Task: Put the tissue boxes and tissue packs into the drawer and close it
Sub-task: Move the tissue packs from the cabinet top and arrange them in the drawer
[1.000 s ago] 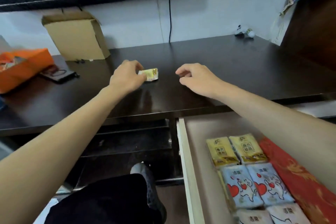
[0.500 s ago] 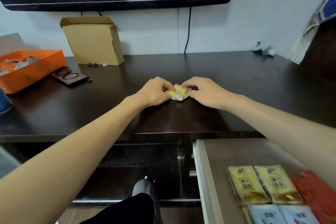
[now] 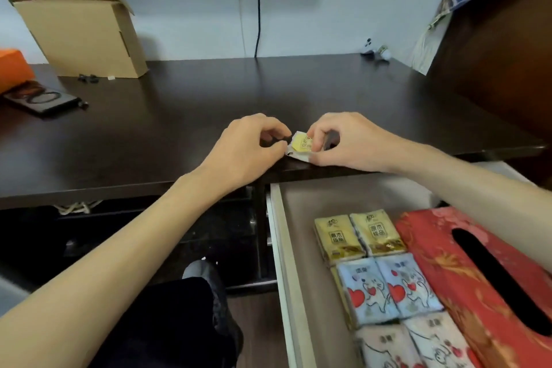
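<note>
Head view: both hands, left hand (image 3: 248, 149) and right hand (image 3: 343, 140), pinch last small tissue pack (image 3: 301, 145) at table (image 3: 179, 116) edge; next, probably lower into open drawer (image 3: 301, 248), then close.

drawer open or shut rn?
Open. The drawer is pulled out from under the desk, tissue packs and a red tissue box visible inside.

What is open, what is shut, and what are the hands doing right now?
Drawer: pulled open, packs and a box inside.
Red tissue box: lying in the drawer, slot up.
Yellow pack: at the desk edge, pinched from both sides.
Left hand: pinching the yellow pack.
Right hand: pinching the yellow pack.
Cardboard box: flap open.
</note>
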A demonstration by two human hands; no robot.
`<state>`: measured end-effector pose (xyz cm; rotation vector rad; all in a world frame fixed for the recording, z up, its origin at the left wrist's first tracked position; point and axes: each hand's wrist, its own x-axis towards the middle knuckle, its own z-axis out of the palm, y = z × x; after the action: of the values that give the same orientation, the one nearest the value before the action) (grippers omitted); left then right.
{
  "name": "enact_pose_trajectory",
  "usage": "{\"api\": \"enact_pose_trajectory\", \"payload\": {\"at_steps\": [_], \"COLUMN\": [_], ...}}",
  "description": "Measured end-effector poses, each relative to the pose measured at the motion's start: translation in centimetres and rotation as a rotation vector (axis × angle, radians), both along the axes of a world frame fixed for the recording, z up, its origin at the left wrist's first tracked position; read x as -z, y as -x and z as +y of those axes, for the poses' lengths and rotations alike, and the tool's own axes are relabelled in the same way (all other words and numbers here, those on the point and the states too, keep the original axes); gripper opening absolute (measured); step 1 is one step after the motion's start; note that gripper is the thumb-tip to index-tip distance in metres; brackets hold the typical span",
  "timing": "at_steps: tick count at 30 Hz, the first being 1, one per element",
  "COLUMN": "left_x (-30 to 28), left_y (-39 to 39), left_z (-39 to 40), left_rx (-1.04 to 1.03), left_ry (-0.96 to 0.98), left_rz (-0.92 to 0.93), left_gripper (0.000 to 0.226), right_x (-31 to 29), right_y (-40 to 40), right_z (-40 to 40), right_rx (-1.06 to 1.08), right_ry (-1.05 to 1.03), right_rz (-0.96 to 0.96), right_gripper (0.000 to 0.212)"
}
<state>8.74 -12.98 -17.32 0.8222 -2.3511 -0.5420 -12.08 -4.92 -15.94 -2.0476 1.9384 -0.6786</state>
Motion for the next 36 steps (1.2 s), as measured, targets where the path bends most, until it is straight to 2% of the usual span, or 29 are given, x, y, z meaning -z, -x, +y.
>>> {"api": "enact_pose_trajectory", "payload": {"at_steps": [4, 7, 11, 14, 18, 24, 27, 30, 36], "left_x": [-0.1, 0.3, 1.9, 2.8, 3.0, 2.8, 2.8, 2.7, 2.7], "left_y": [-0.8, -1.2, -1.8, -2.6, -3.8, -5.4, -5.2, -4.9, -5.5], "left_z": [5.4, 8.0, 10.5, 11.9, 13.8, 17.8, 19.4, 20.5, 23.3], "left_rx": [0.127, 0.14, 0.133, 0.113, 0.088, 0.145, 0.162, 0.171, 0.221], "left_ry": [-0.002, 0.045, 0.062, 0.078, -0.002, -0.153, -0.159, -0.156, -0.165], "left_rz": [-0.011, -0.058, -0.229, -0.315, -0.288, -0.193, -0.181, -0.204, -0.2], "left_gripper": [0.019, 0.018, 0.018, 0.016, 0.016, 0.02, 0.015, 0.014, 0.035], "right_x": [-0.2, 0.2, 1.8, 3.6, 5.5, 6.6, 6.4, 6.4, 3.9], "right_y": [1.2, 2.5, 4.1, 3.7, 2.1, 1.0, 0.9, 1.1, 1.6], "right_z": [3.6, 7.5, 12.2, 12.8, 11.9, 12.0, 12.1, 12.4, 16.0], "right_rx": [-0.04, -0.079, -0.076, -0.054, -0.078, -0.105, -0.123, -0.114, -0.07], "right_ry": [0.039, 0.088, 0.085, 0.061, 0.016, -0.113, -0.111, -0.084, -0.011], "right_rz": [-0.024, -0.069, 0.056, -0.006, -0.003, 0.146, 0.133, 0.135, 0.085], "right_gripper": [0.018, 0.018, 0.014, 0.01, 0.006, 0.008, 0.015, 0.009, 0.018]}}
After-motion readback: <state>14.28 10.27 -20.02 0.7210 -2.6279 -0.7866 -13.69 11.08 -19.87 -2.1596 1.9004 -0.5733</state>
